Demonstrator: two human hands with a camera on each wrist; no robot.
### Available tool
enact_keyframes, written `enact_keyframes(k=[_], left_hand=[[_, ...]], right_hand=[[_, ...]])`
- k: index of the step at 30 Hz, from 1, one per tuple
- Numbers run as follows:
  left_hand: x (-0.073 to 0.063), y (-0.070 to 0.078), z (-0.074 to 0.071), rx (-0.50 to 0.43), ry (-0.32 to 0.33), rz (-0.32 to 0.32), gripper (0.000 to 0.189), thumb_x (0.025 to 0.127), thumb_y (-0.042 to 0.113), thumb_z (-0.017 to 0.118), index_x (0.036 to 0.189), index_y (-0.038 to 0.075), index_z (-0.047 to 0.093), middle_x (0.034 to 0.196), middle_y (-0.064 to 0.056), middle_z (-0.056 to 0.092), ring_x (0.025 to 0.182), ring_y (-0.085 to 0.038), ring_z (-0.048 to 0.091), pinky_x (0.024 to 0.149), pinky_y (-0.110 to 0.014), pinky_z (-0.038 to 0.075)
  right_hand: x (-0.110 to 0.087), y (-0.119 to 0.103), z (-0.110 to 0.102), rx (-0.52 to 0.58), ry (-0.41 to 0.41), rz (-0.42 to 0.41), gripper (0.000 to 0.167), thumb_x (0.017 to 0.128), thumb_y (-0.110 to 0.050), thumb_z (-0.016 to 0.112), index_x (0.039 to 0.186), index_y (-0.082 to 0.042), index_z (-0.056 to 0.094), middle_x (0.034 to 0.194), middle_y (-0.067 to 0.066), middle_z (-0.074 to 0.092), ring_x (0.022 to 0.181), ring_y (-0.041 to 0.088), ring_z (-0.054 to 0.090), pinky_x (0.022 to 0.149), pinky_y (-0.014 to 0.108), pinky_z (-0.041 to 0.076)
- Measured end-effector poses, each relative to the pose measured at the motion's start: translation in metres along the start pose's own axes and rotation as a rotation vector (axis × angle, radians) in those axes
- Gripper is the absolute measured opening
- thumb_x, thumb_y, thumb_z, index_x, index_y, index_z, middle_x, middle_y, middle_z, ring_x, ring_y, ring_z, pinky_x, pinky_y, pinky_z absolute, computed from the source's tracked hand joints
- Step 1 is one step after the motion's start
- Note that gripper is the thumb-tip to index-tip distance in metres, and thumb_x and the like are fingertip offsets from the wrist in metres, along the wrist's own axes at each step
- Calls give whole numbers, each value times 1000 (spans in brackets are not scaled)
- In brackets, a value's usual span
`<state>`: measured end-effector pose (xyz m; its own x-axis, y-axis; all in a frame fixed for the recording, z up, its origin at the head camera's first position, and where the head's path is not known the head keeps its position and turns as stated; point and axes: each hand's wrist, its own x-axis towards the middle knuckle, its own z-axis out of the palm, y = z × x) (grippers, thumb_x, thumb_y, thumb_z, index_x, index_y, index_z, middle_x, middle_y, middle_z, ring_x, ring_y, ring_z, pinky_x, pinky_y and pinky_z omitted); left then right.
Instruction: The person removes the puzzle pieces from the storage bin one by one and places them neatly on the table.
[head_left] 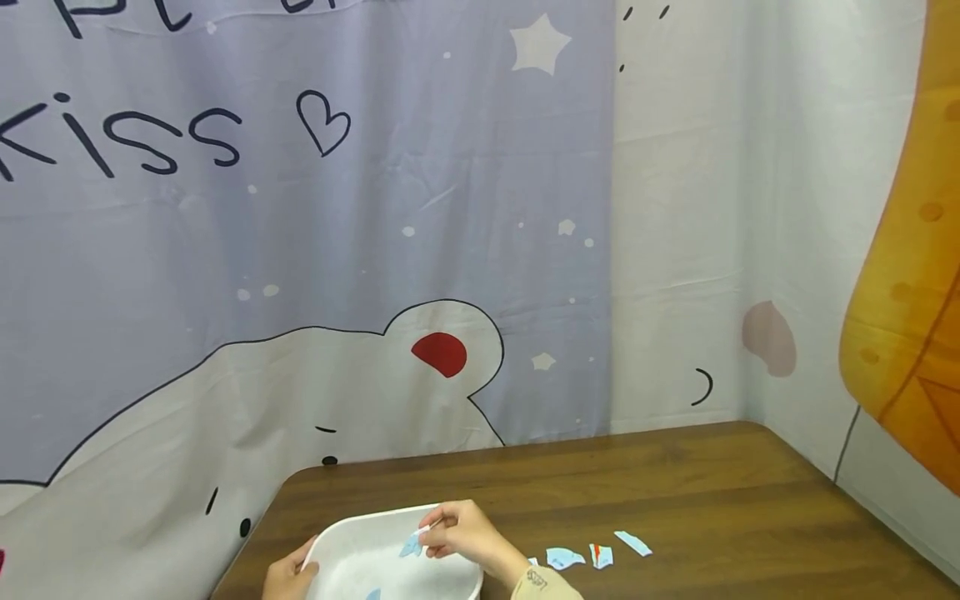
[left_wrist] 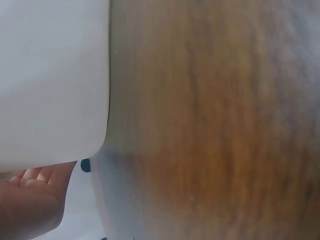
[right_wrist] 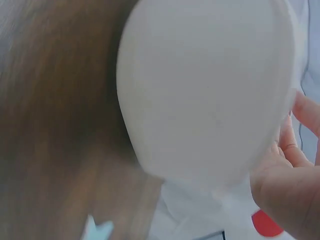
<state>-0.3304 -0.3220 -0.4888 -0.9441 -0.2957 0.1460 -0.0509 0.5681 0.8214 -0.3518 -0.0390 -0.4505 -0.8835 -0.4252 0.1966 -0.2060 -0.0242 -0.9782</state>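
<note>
A white plastic basin (head_left: 348, 527) stands at the front left of the wooden table. My left hand (head_left: 288, 577) grips its left rim, thumb on the inner side; the left wrist view shows that hand (left_wrist: 32, 205) against the basin's wall (left_wrist: 55, 85). Over the basin, my right hand (head_left: 467, 533) pinches a torn light blue scrap (head_left: 411, 545), apparently paper, between thumb and fingers. Another blue scrap (head_left: 373, 594) lies inside, cut off by the frame's edge. In the right wrist view the basin's side (right_wrist: 205, 95) fills the middle, and the scrap in those fingers is hidden.
Right of the basin, several torn scraps lie on the table (head_left: 720, 500): a pale blue one (head_left: 564, 558), one with a red stripe (head_left: 601, 556) and a narrow strip (head_left: 633, 543). A printed curtain (head_left: 480, 208) hangs behind the table and along its right side.
</note>
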Motion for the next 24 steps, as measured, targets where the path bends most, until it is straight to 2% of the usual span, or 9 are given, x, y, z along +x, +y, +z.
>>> enact_keyframes(k=[8, 18, 24], left_hand=[[0, 7, -1, 34, -1, 40, 49, 82, 7, 55, 128, -10, 52, 112, -36, 63, 83, -24, 66, 63, -29, 55], [3, 10, -4, 36, -3, 41, 48, 84, 6, 55, 129, -10, 51, 115, -37, 61, 87, -28, 66, 67, -35, 57], [3, 12, -6, 32, 3, 44, 48, 83, 6, 54, 128, -11, 52, 113, -36, 63, 84, -23, 66, 64, -28, 54]], right_hand=[[-12, -16, -56, 14, 35, -1, 30, 86, -7, 67, 107, 14, 63, 76, -3, 68, 66, 6, 62, 67, 23, 57], [-36, -33, -139, -2, 136, 30, 36, 90, -11, 64, 114, 15, 57, 83, -3, 67, 74, 7, 63, 72, 22, 56], [-59, -35, -194, -61, 210, 66, 39, 91, -13, 64, 117, 15, 55, 83, -5, 66, 76, 6, 64, 71, 20, 55]])
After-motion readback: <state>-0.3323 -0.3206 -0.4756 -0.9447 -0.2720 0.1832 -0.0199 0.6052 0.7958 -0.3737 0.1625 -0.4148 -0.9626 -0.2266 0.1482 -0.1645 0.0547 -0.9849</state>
